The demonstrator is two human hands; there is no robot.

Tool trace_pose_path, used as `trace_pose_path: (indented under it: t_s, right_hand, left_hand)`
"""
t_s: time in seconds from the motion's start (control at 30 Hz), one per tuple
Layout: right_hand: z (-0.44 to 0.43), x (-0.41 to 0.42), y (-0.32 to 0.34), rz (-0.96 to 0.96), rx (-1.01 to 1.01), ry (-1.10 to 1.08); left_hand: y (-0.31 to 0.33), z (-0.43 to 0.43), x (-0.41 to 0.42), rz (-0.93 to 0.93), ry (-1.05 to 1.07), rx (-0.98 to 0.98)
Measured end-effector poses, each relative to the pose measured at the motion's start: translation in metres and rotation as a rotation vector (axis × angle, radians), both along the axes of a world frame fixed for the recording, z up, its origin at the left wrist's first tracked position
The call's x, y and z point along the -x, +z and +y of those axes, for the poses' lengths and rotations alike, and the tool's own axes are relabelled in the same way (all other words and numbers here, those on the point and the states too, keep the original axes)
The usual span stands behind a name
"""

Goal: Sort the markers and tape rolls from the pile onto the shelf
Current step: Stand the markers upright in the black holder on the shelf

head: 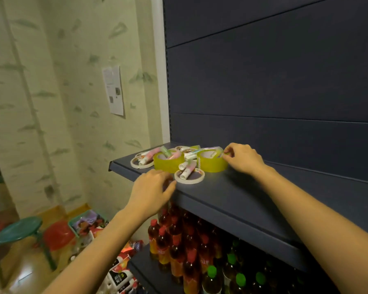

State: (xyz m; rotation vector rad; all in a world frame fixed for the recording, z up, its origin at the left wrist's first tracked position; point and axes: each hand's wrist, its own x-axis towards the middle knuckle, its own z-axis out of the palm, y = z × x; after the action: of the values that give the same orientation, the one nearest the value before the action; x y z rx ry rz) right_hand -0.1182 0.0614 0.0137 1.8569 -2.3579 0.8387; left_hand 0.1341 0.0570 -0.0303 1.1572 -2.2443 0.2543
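A paper sheet (113, 90) on the wall bore print too blurred to read. The left hand (152, 187) hovered at the shelf (232, 194) front edge, fingers loosely spread and holding nothing, just beside a white tape roll (189, 178). Markers (187, 166) lay piled over the rolls. The right hand (243, 159) pinched the right yellow tape roll (211, 164) at its rim. Bare shelf stretched rightward.

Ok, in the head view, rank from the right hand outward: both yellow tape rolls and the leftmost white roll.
1. Right yellow tape roll, right at the right hand.
2. Left yellow tape roll, in the middle.
3. Leftmost white roll, farthest left.
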Motion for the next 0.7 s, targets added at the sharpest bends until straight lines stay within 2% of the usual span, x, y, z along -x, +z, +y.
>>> trace_pose_path:
  t_s: [0.13,0.43,0.53,0.7]
  right_hand:
    - [-0.052,0.02,0.002,-0.033,-0.01,0.081]
    - [-0.118,0.054,0.005,0.146,-0.25,0.226]
    - [-0.121,0.06,0.006,0.09,-0.243,0.278]
    - [-0.114,0.062,0.017,-0.148,-0.151,0.368]
  left_hand:
    - [0.01,-0.046,0.007,0.054,-0.022,0.009]
    - [0.022,-0.121,0.028,0.138,-0.055,-0.009]
    - [0.027,-0.14,0.034,0.139,-0.085,-0.015]
    - [0.04,-0.179,0.031,0.125,-0.138,0.049]
